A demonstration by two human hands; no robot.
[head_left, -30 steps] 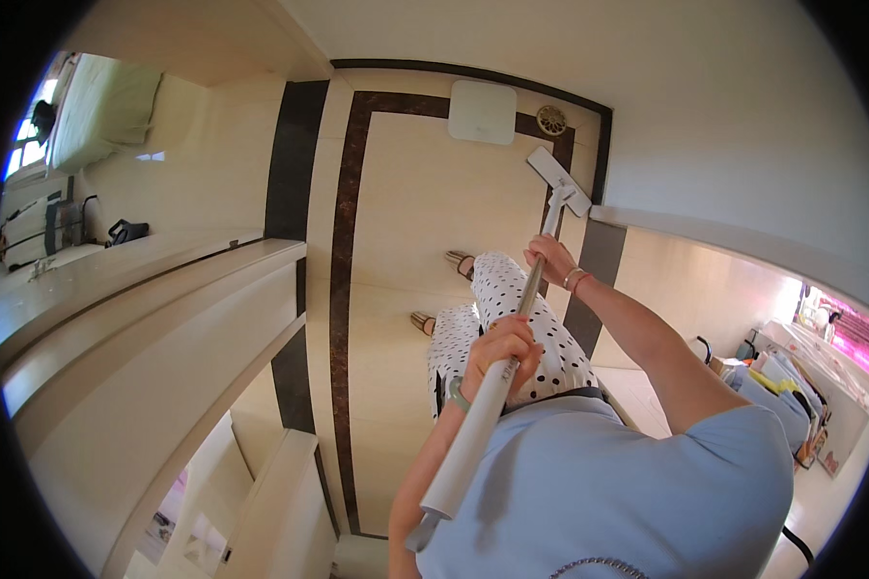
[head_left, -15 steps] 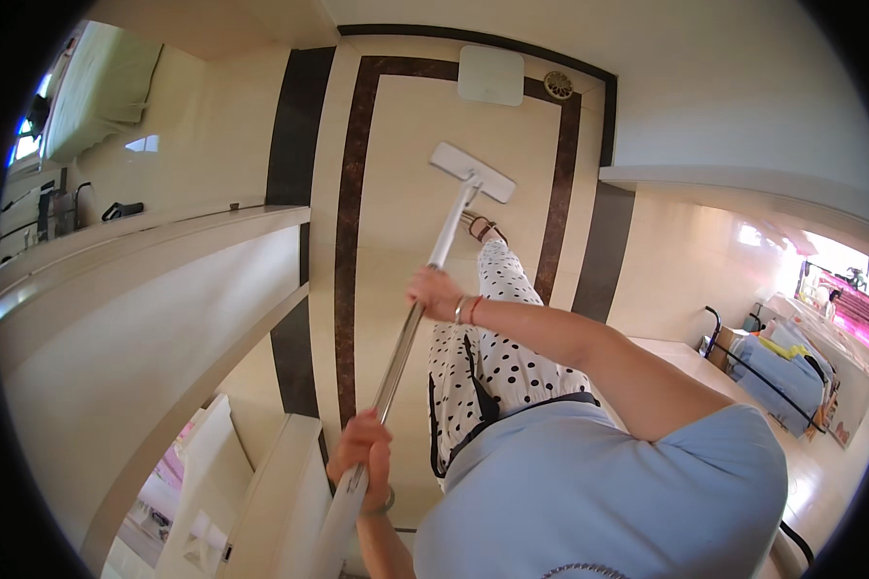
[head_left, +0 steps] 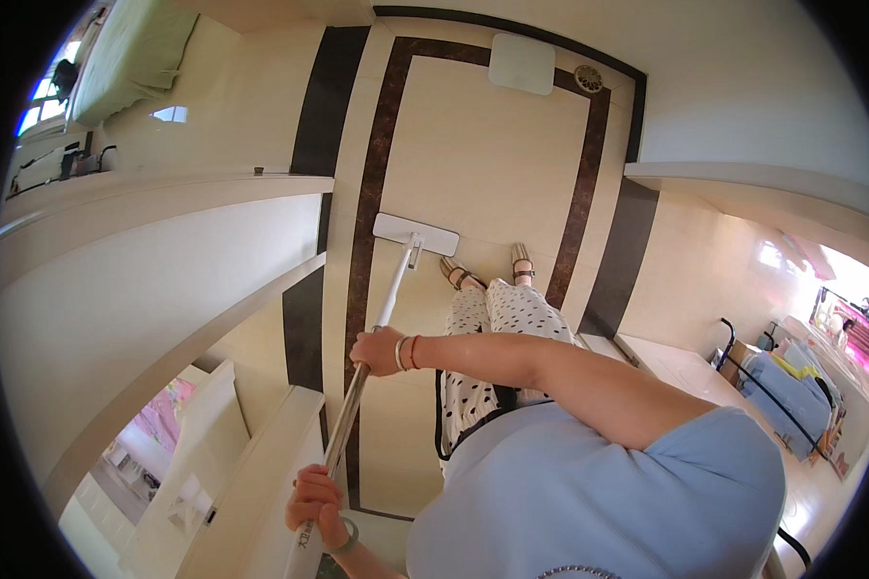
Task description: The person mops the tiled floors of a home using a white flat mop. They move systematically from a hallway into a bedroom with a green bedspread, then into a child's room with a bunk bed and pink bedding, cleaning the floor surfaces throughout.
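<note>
A flat mop [head_left: 388, 289] with a white rectangular head and a long white and silver handle slants across the tiled floor. My right hand [head_left: 380, 351] is wrapped around the middle of the handle, a bracelet and a red cord at the wrist. Lower down, near the top end of the handle, my left hand [head_left: 317, 504] grips it too, with a pale green bangle on that wrist. The mop head [head_left: 417, 235] lies on the floor just left of and ahead of my sandalled feet [head_left: 488, 270], its left end over the dark border strip.
A pale square scale-like panel [head_left: 521, 65] lies by the far wall, beside a round floor drain [head_left: 588, 78]. Doorways open on both sides. A white door [head_left: 154, 251] stands at left. Through the right opening stands a black-framed rack [head_left: 777, 386] holding cloths.
The mop head has come back toward me and to the left. Both hands have moved left and nearer with the handle. Both of my feet now show side by side.
</note>
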